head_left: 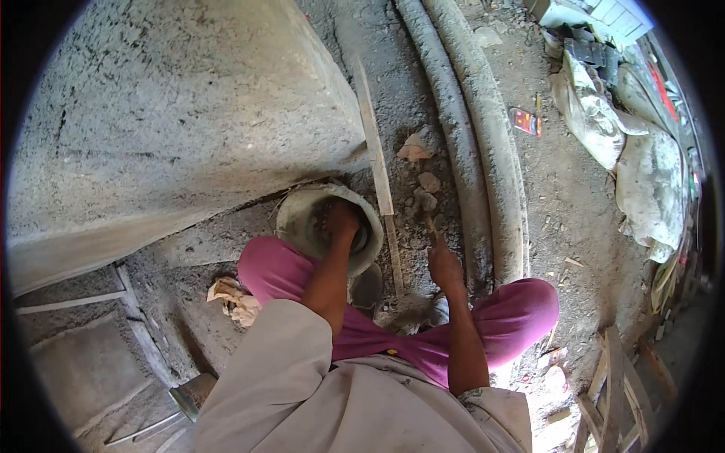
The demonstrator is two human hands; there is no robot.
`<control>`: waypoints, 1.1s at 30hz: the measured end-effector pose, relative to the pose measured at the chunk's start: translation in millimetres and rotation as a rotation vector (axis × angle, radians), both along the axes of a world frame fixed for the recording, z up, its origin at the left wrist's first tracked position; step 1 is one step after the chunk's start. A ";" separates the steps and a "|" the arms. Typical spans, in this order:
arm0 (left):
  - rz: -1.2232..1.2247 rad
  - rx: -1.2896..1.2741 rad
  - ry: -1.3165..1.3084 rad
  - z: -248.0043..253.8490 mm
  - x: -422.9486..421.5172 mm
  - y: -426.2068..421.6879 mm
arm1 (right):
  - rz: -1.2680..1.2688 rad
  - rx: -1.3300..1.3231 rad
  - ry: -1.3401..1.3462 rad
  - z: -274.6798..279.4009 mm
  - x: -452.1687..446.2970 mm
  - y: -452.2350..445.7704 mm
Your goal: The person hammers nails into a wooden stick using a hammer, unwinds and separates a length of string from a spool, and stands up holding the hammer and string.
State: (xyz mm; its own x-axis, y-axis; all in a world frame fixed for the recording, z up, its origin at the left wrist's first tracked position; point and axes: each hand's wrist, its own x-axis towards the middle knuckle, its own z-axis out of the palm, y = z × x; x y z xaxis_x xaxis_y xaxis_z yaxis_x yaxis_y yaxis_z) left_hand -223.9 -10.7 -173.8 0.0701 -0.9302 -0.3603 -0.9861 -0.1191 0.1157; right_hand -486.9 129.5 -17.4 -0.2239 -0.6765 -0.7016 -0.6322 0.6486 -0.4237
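A round, mortar-stained bucket stands between my knee and the concrete block, its mouth facing me. My left hand reaches inside it, and its fingers are mostly hidden in the dark interior. My right hand is closed around the handle of a short tool, held over the gritty ground to the right of the bucket. The tool's far end blends with grey lumps on the ground, so its kind is unclear.
A large rough concrete block fills the upper left. A narrow wooden strip lies beside it. Two thick cement-coated pipes run along the right. Beyond them are dusty white sacks and wooden pieces. Crumpled brown paper lies left of my knee.
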 end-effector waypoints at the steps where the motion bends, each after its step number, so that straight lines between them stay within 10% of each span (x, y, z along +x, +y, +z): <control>1: -0.007 -0.001 0.013 10.8 -7.8 1.8 | -0.008 0.012 -0.016 2.2 0.0 -1.4; 21: 0.039 0.084 -0.100 55.5 -23.2 6.5 | -0.019 -0.053 -0.007 -14.7 -2.7 10.5; 28: -0.161 -0.254 -0.321 30.1 -16.5 16.3 | -0.083 -0.009 -0.048 -13.6 -1.9 9.0; 33: -0.068 0.092 -0.163 34.9 -8.5 2.8 | -0.082 -0.003 -0.048 -20.8 -1.0 11.1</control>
State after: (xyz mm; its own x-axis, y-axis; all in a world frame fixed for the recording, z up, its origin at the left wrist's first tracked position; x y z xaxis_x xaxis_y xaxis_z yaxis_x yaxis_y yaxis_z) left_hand -232.4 -7.9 -139.0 0.0723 -0.8984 -0.4331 -0.9970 -0.0539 -0.0547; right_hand -487.9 140.6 -38.2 -0.2442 -0.6596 -0.7109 -0.5560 0.6959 -0.4546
